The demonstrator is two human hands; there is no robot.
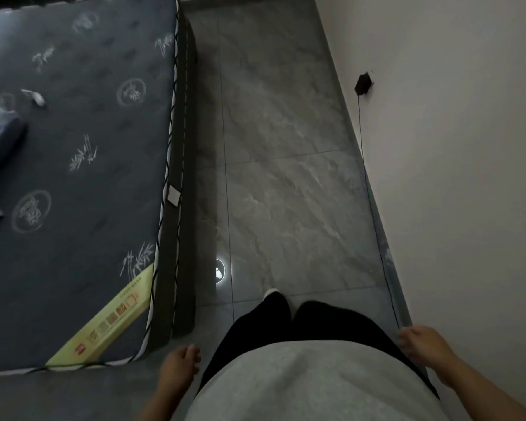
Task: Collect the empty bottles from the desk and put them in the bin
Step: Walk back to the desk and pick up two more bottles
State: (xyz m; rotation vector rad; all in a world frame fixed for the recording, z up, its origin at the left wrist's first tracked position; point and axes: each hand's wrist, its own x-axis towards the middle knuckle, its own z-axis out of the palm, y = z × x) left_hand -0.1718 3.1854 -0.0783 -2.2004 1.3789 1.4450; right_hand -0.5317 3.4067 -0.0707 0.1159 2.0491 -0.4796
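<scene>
No bottle, desk or bin is in view. My left hand [179, 364] hangs at my left side near the bottom of the frame, fingers loosely curled and holding nothing. My right hand [422, 341] hangs at my right side close to the wall, fingers relaxed and apart, also holding nothing. Between them are my grey top and black trousers, with one foot stepping forward on the floor.
A bed with a dark patterned mattress [73, 177] fills the left. A strip of grey tiled floor [286, 177] runs ahead between bed and white wall [453, 147]. A black plug [363, 83] sits in the wall, its cable running down along the skirting.
</scene>
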